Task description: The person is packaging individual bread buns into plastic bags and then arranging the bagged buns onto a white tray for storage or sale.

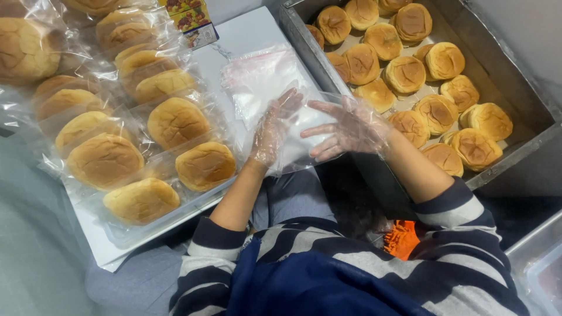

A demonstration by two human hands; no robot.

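Note:
Both my hands wear thin clear plastic gloves. My left hand (274,129) and my right hand (345,130) meet over a clear plastic bag (298,149), fingers spread, pulling at its mouth. The bag looks empty. More flat clear bags (260,79) lie in a stack just beyond the hands on a white board (246,35). To my right stands a metal tray (515,88) with several round golden buns (405,74) lying loose in it.
On the left, several buns in clear bags (175,123) lie in rows on the white board. A small printed carton (193,20) stands at the back. An orange object (403,239) lies near my lap. A grey container corner (538,263) shows at the bottom right.

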